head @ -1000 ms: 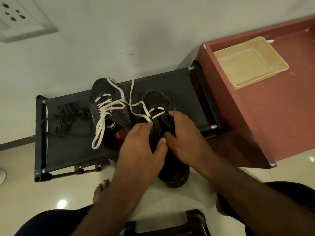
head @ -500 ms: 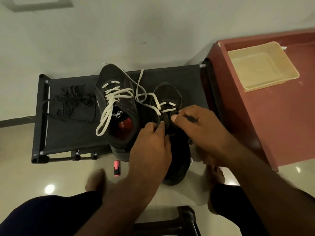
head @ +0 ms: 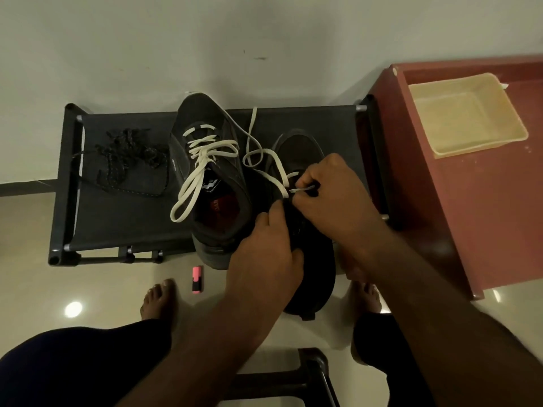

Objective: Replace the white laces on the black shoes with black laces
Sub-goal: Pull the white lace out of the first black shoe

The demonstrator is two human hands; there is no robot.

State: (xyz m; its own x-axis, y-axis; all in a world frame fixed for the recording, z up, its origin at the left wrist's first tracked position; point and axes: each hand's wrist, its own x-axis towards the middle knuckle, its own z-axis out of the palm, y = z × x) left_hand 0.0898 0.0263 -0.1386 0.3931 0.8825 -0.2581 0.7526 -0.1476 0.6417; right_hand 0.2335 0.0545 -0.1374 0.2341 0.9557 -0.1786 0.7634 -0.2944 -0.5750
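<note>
Right hand pinches white lace; left hand grips black shoe (black laces well apart)

place: home | cues: fabric shoe rack, glossy tiled floor, red cabinet

I see a low black fabric surface against the wall. Black laces lie heaped at its left; a white-laced shoe and a second shoe overhang its front edge.
</note>
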